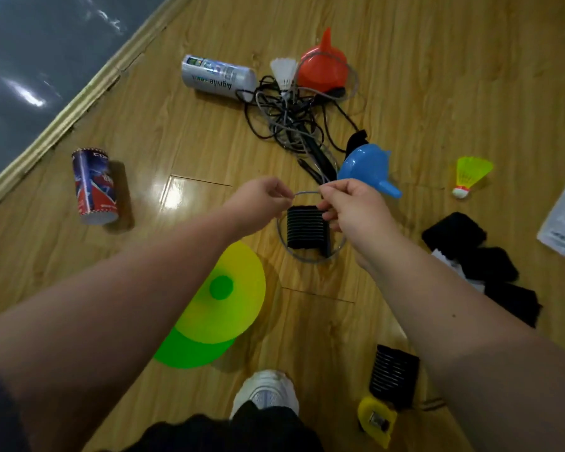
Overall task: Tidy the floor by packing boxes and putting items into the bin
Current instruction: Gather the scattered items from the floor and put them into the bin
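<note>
Evidently little is done: my left hand (258, 203) and right hand (349, 208) pinch a grey cord (307, 192); shuttlecocks (284, 71) beyond them lie unpacked.

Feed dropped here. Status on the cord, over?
Left hand and right hand both pinch grey cord, looped beneath them. Far end runs into black cable tangle; may snag.

Floor (437, 76): honey-brown wood grain.
Far: orange funnel (323, 65), white shuttlecock (283, 71), silver tube (217, 76), black cable tangle (274, 115).
Right: blue funnel (366, 166), neon-yellow shuttlecock (470, 174).
Left: printed tube (93, 187) in blue, red and white.
Near: yellow disc (242, 278), green disc (183, 353).
Centre: black ribbed band (307, 228), grey cord (304, 192).
</note>
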Available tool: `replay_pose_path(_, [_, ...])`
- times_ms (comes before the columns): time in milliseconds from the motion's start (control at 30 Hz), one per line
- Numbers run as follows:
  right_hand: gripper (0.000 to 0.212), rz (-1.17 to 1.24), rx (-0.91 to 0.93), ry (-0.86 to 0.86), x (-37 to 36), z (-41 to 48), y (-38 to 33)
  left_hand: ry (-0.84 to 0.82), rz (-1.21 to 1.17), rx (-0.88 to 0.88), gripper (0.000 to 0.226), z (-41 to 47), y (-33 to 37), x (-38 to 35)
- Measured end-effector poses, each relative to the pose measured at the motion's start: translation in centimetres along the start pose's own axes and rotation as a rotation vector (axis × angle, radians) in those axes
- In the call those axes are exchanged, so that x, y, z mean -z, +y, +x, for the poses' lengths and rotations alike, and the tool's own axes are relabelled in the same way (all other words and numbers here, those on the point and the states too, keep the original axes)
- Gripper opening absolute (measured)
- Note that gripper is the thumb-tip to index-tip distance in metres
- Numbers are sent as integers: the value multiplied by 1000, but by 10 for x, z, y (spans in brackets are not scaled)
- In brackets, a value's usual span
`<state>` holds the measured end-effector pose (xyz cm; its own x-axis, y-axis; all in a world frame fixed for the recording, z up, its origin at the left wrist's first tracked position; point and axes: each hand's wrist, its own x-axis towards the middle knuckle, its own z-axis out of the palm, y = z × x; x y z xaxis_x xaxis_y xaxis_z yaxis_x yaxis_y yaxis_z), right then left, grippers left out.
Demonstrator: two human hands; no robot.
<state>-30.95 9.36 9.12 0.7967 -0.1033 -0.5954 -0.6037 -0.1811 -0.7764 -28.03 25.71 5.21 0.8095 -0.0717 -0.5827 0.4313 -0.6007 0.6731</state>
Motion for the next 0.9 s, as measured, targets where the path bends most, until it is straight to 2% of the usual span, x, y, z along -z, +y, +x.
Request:
replay_pose_path(67, [10, 10, -12, 29, 7, 1, 9, 0, 75, -1, 11, 4, -11, -3])
replay_pose_path(200, [10, 1, -27, 59, 16, -9, 20, -42, 686, 96, 50, 3, -41, 13])
replay_pose_path(267, [10, -7, -30, 52, 12, -12, 23, -88, 891, 200, 57, 3, -58, 26])
replay_pose_path(400, [9, -21, -23, -2, -10, -12, 22, -248, 912, 393, 64, 8, -86, 40])
replay_pose_path(500, [9, -28, -16, -46, -23, -11, 22, -381, 1077, 480, 63, 11, -108, 38])
replay_pose_path(567, [9, -32, -18, -58, -27, -11, 22, -432, 1085, 527, 54, 9, -121, 37])
replay_pose_path(667, [9, -39, -14, -65, -28, -8, 23, -415, 1026, 526, 48, 7, -121, 34])
replay_pose_path(800, [9, -42, -31, -6, -23, 6, 34, -244, 848, 378, 43, 14, -94, 29])
replay_pose_path(900, [11, -59, -58, 129, -15, 21, 50, -97, 518, 343, 44, 21, -70, 29])
